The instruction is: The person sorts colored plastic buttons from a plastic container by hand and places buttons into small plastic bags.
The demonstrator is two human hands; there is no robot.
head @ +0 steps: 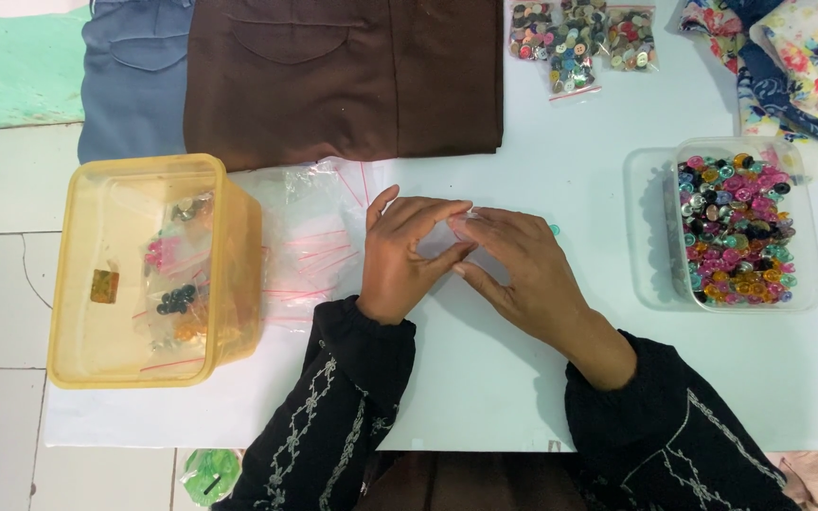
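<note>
My left hand (400,260) and my right hand (518,270) meet at the middle of the white table (523,397), fingertips pinched together on a small clear plastic bag (461,222) that is barely visible between them. A teal button (555,229) lies just past my right fingers. To the left lies a pile of empty clear zip bags (310,237) with red seal strips. Both sleeves are black with pale embroidery.
A yellow plastic tub (87,360) at the left holds small bags of buttons. A clear box (807,293) at the right is full of mixed coloured buttons. Brown cloth (343,76), blue cloth (134,76), filled button bags (579,38) and floral fabric (797,57) lie along the far edge.
</note>
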